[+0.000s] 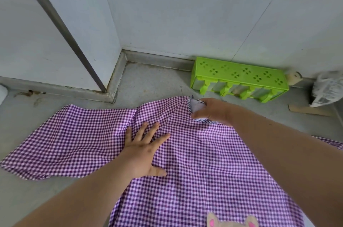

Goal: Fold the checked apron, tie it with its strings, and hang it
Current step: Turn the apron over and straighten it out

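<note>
Left hand (143, 149) presses flat on checked apron (194, 167); right hand (210, 110) pinches its corner.

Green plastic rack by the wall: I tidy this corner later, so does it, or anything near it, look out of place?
Yes. The green plastic rack lies tipped over on the grey floor, pegs pointing forward. A torn cardboard strip lies loose to its right.
</note>
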A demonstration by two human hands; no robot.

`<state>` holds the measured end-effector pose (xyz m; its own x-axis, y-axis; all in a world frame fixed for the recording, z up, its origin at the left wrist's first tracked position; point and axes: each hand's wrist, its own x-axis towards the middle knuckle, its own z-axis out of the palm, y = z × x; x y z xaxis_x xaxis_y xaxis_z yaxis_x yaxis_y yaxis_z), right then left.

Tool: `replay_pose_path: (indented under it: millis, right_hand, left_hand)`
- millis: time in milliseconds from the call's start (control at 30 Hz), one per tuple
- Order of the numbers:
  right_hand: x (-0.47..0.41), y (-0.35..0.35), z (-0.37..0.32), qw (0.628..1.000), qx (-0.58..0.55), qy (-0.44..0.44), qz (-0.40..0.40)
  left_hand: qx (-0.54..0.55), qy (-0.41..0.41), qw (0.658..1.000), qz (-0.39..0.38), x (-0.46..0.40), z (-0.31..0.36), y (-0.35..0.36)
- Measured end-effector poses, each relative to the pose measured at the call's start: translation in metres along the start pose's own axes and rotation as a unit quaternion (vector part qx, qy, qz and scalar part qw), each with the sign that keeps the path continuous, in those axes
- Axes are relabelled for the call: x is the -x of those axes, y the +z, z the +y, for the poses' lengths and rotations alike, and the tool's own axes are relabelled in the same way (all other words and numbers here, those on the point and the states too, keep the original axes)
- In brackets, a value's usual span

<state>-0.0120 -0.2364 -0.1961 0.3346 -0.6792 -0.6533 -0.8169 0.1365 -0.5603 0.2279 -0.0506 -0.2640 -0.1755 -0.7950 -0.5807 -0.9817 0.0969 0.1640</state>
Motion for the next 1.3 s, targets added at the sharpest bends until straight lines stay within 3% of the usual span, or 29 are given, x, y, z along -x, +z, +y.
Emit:
replay_pose_path:
  millis: [67, 100, 167, 233, 333, 400, 600, 867, 1000, 1133, 1200, 1300]
  right_hand:
    - [0.002, -0.002, -0.003, 1.000, 0.017, -0.009, 0.013]
    - [0.006, -0.003, -0.005, 0.996, 0.078, -0.023, 0.022]
    - [0.007, -0.003, -0.009, 0.961, 0.260, -0.054, 0.073]
    - [0.005, -0.003, -0.006, 0.923, 0.351, -0.033, 0.154]
    - [0.002, -0.006, 0.007, 0.922, 0.288, 0.015, 0.259]
    - [0.007, -0.007, 0.016, 0.921, 0.262, 0.012, 0.288]
    - [0.034, 0.021, 0.046, 0.926, 0.303, -0.040, 0.220]
    - [0.022, 0.025, 0.059, 0.929, 0.340, 0.036, 0.144]
    - [0.016, 0.027, 0.048, 0.935, 0.303, 0.053, 0.180]
    - [0.053, 0.077, 0.019, 0.918, 0.306, -0.047, 0.248]
    - [0.070, 0.110, 0.007, 0.927, 0.318, -0.068, 0.190]
    - [0.074, 0.145, 0.003, 0.931, 0.355, -0.012, 0.084]
  left_hand:
    - [0.002, -0.001, 1.000, -0.001, 0.000, 0.000, 0.000]
    - [0.003, -0.001, 1.000, 0.000, 0.000, 0.000, 0.000]
    - [0.002, -0.003, 1.000, 0.000, -0.001, 0.000, 0.001]
    - [0.002, -0.004, 1.000, -0.001, -0.001, 0.000, 0.001]
    - [0.001, -0.006, 1.000, -0.001, -0.002, 0.000, 0.001]
    - [-0.001, -0.008, 1.000, -0.003, -0.001, 0.000, 0.001]
    - [0.002, -0.007, 1.000, -0.003, -0.001, 0.001, -0.001]
    - [-0.015, -0.016, 1.000, 0.006, -0.001, 0.003, -0.002]
    - [-0.021, -0.033, 0.999, 0.015, -0.010, 0.010, -0.014]
    - [-0.027, -0.017, 0.999, 0.023, -0.017, 0.012, -0.025]
    - [-0.026, 0.001, 0.999, 0.039, -0.015, 0.006, -0.027]
    - [-0.021, 0.016, 0.997, 0.075, 0.002, -0.011, -0.028]
